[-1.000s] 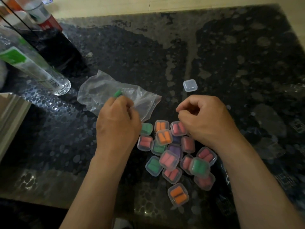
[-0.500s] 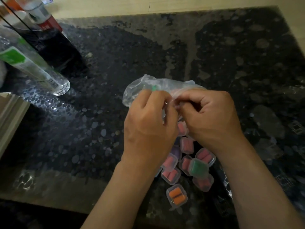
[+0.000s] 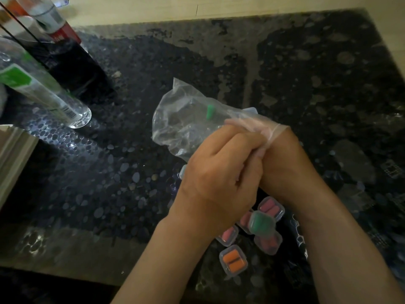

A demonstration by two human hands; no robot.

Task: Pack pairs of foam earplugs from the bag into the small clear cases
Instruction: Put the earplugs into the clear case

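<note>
One green earplug [image 3: 210, 111] in crumpled clear bag [image 3: 175, 126]; left fingers [image 3: 243, 140] pinching it, right fingers [image 3: 242, 123] unclear.

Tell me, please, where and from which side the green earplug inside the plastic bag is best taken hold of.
Pinch the green earplug across its middle, thumb and forefinger on its long sides. Come from the right, through the mouth of the plastic bag: no other opening shows, the left hand grips the bag there, and the right hand inside points at the plug.
</note>
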